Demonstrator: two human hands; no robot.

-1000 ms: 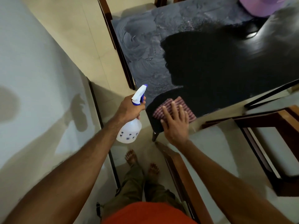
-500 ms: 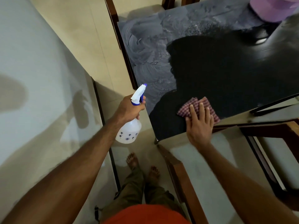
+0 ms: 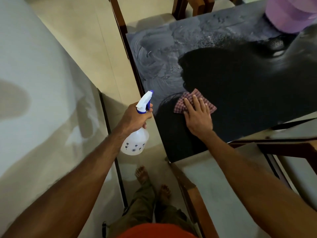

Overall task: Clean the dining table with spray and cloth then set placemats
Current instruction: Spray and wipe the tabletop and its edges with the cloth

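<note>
Here the right hand (image 3: 199, 117) presses flat, fingers spread, on the checked cloth (image 3: 188, 100); left hand (image 3: 135, 117) grips the spray bottle (image 3: 135, 143).

No readable text or brand, spray bottle (image 3: 135, 143) bears small dark motifs — perhaps flowers

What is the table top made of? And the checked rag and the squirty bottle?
Table top: looks like glossy dark glass or polished stone; it reflects light and shows wipe streaks. I can't tell which.
Rag: soft woven cloth, red-and-white checks, creased under the right hand.
Bottle: cloudy see-through plastic with a white-and-blue plastic trigger, held in the left hand.
</note>
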